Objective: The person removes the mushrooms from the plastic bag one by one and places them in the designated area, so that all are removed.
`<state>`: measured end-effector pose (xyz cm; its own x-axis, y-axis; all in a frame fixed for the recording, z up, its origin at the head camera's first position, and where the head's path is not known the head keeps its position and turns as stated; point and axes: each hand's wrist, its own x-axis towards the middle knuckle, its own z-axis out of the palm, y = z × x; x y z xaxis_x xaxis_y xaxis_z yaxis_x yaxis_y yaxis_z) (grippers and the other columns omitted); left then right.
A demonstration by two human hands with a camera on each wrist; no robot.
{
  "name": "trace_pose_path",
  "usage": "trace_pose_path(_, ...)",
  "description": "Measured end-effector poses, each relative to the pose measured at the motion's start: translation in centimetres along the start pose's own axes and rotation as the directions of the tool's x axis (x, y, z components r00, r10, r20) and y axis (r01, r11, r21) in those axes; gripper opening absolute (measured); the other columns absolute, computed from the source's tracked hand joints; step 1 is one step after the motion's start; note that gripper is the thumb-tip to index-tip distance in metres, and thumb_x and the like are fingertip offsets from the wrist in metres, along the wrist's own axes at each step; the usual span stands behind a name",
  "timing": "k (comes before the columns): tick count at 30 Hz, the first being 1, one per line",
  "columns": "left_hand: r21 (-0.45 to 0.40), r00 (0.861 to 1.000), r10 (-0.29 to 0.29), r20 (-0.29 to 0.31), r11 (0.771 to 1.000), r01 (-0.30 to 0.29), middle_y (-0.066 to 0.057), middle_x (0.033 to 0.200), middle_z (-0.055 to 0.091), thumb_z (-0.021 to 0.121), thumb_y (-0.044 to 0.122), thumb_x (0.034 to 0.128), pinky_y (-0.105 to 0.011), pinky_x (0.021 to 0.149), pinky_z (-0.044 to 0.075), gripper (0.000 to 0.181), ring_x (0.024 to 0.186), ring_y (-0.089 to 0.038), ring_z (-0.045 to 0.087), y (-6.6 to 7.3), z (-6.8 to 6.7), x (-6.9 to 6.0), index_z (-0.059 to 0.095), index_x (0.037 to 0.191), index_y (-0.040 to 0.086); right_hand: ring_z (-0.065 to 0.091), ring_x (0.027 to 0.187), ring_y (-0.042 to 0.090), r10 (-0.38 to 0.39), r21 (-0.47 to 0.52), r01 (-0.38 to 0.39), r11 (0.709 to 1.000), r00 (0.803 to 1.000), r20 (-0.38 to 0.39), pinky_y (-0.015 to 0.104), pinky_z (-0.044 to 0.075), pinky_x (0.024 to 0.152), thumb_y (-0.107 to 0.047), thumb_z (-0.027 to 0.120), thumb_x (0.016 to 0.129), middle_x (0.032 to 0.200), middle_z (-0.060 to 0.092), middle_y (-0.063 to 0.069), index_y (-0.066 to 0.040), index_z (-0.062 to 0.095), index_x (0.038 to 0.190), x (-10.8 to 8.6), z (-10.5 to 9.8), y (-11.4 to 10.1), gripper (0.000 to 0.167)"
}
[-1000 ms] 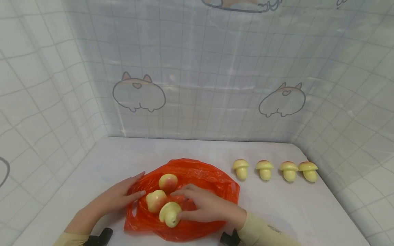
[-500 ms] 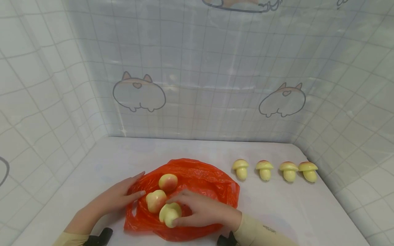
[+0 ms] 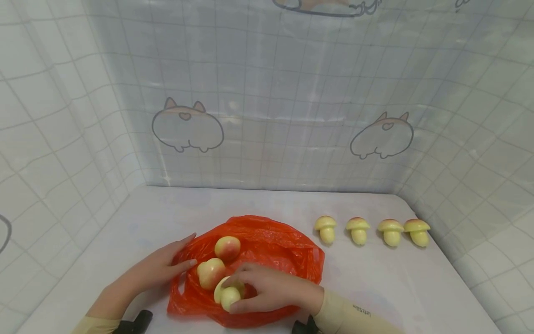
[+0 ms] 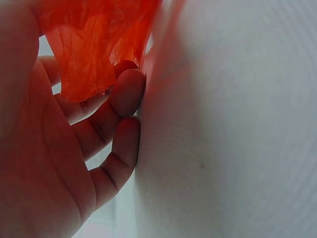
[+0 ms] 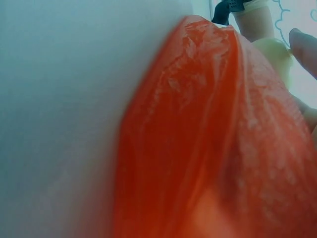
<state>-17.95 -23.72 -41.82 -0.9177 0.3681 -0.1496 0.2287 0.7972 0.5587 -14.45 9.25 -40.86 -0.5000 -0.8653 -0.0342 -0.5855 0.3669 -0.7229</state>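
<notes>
A red plastic bag (image 3: 267, 232) lies spread on the table with its mouth facing up. On it are yellow mushrooms with reddish caps, apparently models: one back mushroom (image 3: 227, 248), one middle mushroom (image 3: 211, 273) and one front mushroom (image 3: 230, 298). My right hand (image 3: 275, 287) pinches the front mushroom between thumb and fingers, its stem toward me. At the bag's left edge, my left hand (image 3: 162, 264) holds the rim, thumb on the inner side. The left wrist view shows the curled fingers (image 4: 128, 91) against the plastic. In the right wrist view the bag hides most of the right hand.
Several more mushrooms, such as the leftmost mushroom (image 3: 325, 229), lie in a row at the back right of the white table (image 3: 375, 278). A tiled-pattern curtain (image 3: 267, 139) with animal drawings encloses the table at the back and sides.
My right hand has moved slightly left and closed its thumb and fingers on the front mushroom, which has tilted a little. The left hand and the bag have stayed put.
</notes>
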Motion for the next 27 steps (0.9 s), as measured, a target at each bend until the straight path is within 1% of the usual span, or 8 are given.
trace_pose_path(6, -0.009, 1.000, -0.027, 0.002, 1.000, 0.027, -0.014, 0.145, 0.048, 0.063, 0.060, 0.0878, -0.063, 0.100, 0.041, 0.086, 0.133, -0.041, 0.043, 0.02, 0.01, 0.10, 0.035, 0.154, 0.013, 0.053, 0.102, -0.004, -0.053, 0.008, 0.053, 0.999, 0.999, 0.008, 0.018, 0.048, 0.086, -0.047, 0.057, 0.098, 0.117, 0.057, -0.023, -0.033, 0.058, 0.131, 0.34, 0.05, -0.07, 0.035)
trace_pose_path(10, -0.009, 1.000, -0.026, 0.000, 1.000, 0.026, -0.014, 0.146, 0.048, 0.064, 0.060, 0.0879, -0.063, 0.100, 0.042, 0.086, 0.133, -0.041, 0.043, 0.02, 0.03, 0.09, 0.036, 0.154, 0.012, 0.054, 0.100, -0.004, -0.052, 0.027, 0.051, 0.998, 0.998, 0.025, 0.018, 0.049, 0.085, -0.045, 0.060, 0.097, 0.115, 0.058, -0.024, -0.034, 0.058, 0.129, 0.50, 0.10, -0.09, 0.034)
trace_pose_path(14, -0.007, 1.000, -0.031, 0.000, 0.999, 0.031, -0.014, 0.146, 0.048, 0.064, 0.060, 0.0880, -0.063, 0.100, 0.041, 0.086, 0.133, -0.041, 0.042, -0.03, 0.07, 0.07, 0.035, 0.154, 0.013, 0.054, 0.098, -0.003, -0.023, 0.079, 0.020, 0.997, 0.999, 0.033, 0.019, 0.050, 0.082, -0.044, 0.065, 0.095, 0.113, 0.058, -0.023, -0.034, 0.056, 0.127, 0.58, 0.13, -0.11, 0.035)
trace_pose_path(18, -0.008, 0.999, -0.041, 0.004, 0.999, 0.041, -0.013, 0.146, 0.048, 0.063, 0.061, 0.0878, -0.063, 0.101, 0.041, 0.086, 0.133, -0.040, 0.042, -0.15, 0.13, 0.13, 0.035, 0.154, 0.013, 0.054, 0.094, -0.001, 0.045, 0.127, -0.048, 0.991, 0.999, 0.032, 0.020, 0.051, 0.078, -0.044, 0.070, 0.091, 0.108, 0.058, -0.020, -0.033, 0.050, 0.122, 0.55, 0.12, -0.16, 0.038)
trace_pose_path(20, -0.011, 0.999, -0.042, 0.007, 0.999, 0.042, -0.013, 0.147, 0.047, 0.063, 0.061, 0.0879, -0.063, 0.101, 0.041, 0.087, 0.134, -0.040, 0.042, -0.15, 0.16, 0.15, 0.035, 0.154, 0.013, 0.055, 0.093, 0.001, 0.077, 0.142, -0.080, 0.987, 0.997, 0.029, 0.020, 0.052, 0.077, -0.045, 0.072, 0.089, 0.107, 0.058, -0.018, -0.032, 0.048, 0.120, 0.52, 0.13, -0.13, 0.041)
trace_pose_path(22, -0.012, 0.999, -0.041, 0.008, 0.999, 0.042, -0.013, 0.147, 0.047, 0.064, 0.060, 0.0879, -0.063, 0.101, 0.040, 0.086, 0.134, -0.040, 0.042, -0.12, 0.15, 0.16, 0.035, 0.154, 0.013, 0.055, 0.094, 0.001, 0.098, 0.180, -0.102, 0.978, 0.995, 0.030, 0.021, 0.052, 0.078, -0.044, 0.074, 0.087, 0.109, 0.058, -0.017, -0.032, 0.046, 0.122, 0.48, 0.15, -0.12, 0.046)
trace_pose_path(24, -0.012, 0.999, -0.040, 0.007, 0.999, 0.041, -0.014, 0.147, 0.047, 0.064, 0.060, 0.0880, -0.063, 0.101, 0.040, 0.086, 0.134, -0.040, 0.041, -0.05, 0.12, 0.13, 0.035, 0.154, 0.013, 0.055, 0.097, 0.002, 0.101, 0.222, -0.106, 0.969, 0.994, 0.032, 0.022, 0.052, 0.079, -0.041, 0.076, 0.086, 0.113, 0.058, -0.017, -0.033, 0.045, 0.125, 0.53, 0.19, -0.13, 0.050)
trace_pose_path(27, -0.009, 0.999, -0.037, 0.004, 0.999, 0.037, -0.015, 0.147, 0.046, 0.064, 0.060, 0.0882, -0.064, 0.101, 0.040, 0.086, 0.134, -0.041, 0.041, 0.07, 0.12, 0.05, 0.035, 0.154, 0.012, 0.056, 0.098, 0.001, 0.089, 0.246, -0.095, 0.965, 0.995, 0.037, 0.023, 0.053, 0.078, -0.036, 0.077, 0.085, 0.114, 0.058, -0.019, -0.034, 0.049, 0.129, 0.72, 0.31, -0.25, 0.053)
